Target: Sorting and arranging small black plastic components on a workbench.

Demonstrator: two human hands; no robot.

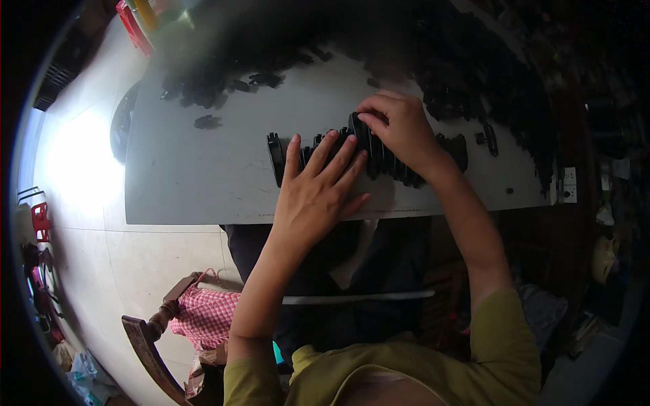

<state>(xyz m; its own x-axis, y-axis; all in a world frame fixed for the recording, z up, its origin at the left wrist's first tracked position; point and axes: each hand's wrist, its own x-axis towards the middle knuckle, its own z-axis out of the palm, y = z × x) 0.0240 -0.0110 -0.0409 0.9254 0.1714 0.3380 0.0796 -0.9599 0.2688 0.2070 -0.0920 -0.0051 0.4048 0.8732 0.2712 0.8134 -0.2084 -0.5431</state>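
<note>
A row of slim black plastic pieces (391,167) stands side by side near the front edge of the grey table (196,183). My left hand (313,193) lies over the left part of this row with its fingers spread, hiding several pieces. At the row's left end, a taller black piece (275,159) shows beside my left fingers. Thumb and fingers of my right hand (404,130) pinch the top of a black plastic piece (359,128), which rises above its neighbours. What exact kind of part these are, I cannot tell.
Heaps of loose black pieces (467,74) cover the far and right parts of the table, blurred at the back. A single black piece (208,122) lies to the left. A wooden chair (159,338) with a red checked cloth (206,314) stands below left. A wall socket (569,185) is at the right.
</note>
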